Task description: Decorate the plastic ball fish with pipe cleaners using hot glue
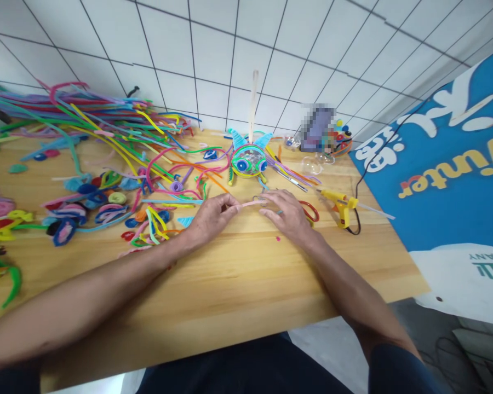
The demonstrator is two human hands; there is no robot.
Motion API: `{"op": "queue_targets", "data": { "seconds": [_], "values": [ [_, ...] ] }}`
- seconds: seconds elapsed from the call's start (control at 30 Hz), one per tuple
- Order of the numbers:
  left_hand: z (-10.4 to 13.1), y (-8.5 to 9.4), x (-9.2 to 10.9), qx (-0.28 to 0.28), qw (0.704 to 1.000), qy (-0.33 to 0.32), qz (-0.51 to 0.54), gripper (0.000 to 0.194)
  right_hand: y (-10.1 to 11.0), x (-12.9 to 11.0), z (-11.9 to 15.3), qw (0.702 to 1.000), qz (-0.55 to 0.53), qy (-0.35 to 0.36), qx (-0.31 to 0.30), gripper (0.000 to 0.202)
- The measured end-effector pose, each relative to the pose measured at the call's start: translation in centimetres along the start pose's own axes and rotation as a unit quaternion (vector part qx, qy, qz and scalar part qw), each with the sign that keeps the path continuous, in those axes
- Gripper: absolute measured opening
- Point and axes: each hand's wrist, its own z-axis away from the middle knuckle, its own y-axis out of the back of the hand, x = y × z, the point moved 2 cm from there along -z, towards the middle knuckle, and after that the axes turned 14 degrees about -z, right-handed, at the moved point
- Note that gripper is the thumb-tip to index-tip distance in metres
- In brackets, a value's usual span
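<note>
A short pale pink pipe cleaner point(251, 204) stretches between my two hands, just above the wooden table. My left hand point(216, 214) pinches its left end between thumb and fingers. At the other end, my right hand point(285, 214) has its thumb and fingers apart, with the tip of the strip near them; whether it touches is unclear. Beyond the hands stands a round figure point(248, 160) with blue ears, green-ringed blue eyes and a pale stick rising behind it. Red-handled scissors point(310, 211) lie partly behind my right hand.
A yellow glue gun point(342, 208) lies right of my right hand, its cord running back. Many loose pipe cleaners point(119, 123) cover the back left, with coiled pieces point(92, 200) nearer. Clear domes point(312, 164) stand at the back right. A tiled wall point(213, 49) borders the table.
</note>
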Motion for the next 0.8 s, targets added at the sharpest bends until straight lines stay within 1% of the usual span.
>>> {"op": "queue_targets", "data": {
  "seconds": [0.07, 0.17, 0.23, 0.37, 0.47, 0.53, 0.67, 0.8],
  "values": [
    [0.1, -0.1, 0.2, -0.007, 1.000, 0.000, 0.021, 0.030, -0.5, -0.4, 0.0, 1.000, -0.014, 0.005, 0.008, 0.019],
    [0.2, -0.1, 0.5, -0.011, 1.000, -0.012, 0.020, 0.032, -0.7, -0.8, 0.0, 0.999, -0.029, -0.007, 0.025, 0.020],
    [0.4, -0.1, 0.8, -0.003, 1.000, -0.029, 0.006, 0.032, -0.7, -1.1, 0.0, 0.999, -0.036, -0.015, 0.029, 0.019],
    [0.7, -0.2, 1.2, -0.003, 0.998, -0.063, -0.023, 0.030, -1.2, -1.8, 0.0, 0.998, -0.050, -0.012, 0.019, 0.018],
    [0.9, -0.3, 1.2, -0.014, 0.997, -0.069, -0.042, 0.031, -1.9, -2.4, 0.0, 0.997, -0.071, -0.001, 0.005, 0.019],
    [1.0, -0.3, 1.2, -0.014, 0.996, -0.075, -0.051, 0.031, -2.1, -2.7, 0.0, 0.997, -0.075, 0.008, 0.009, 0.020],
    [1.3, -0.3, 1.3, -0.019, 0.996, -0.077, -0.049, 0.034, -2.0, -3.1, 0.1, 0.997, -0.067, 0.022, 0.026, 0.021],
    [1.4, -0.1, 1.5, -0.038, 0.996, -0.068, -0.048, 0.037, -1.6, -3.2, 0.2, 0.997, -0.057, 0.055, 0.022, 0.021]
  ]
}}
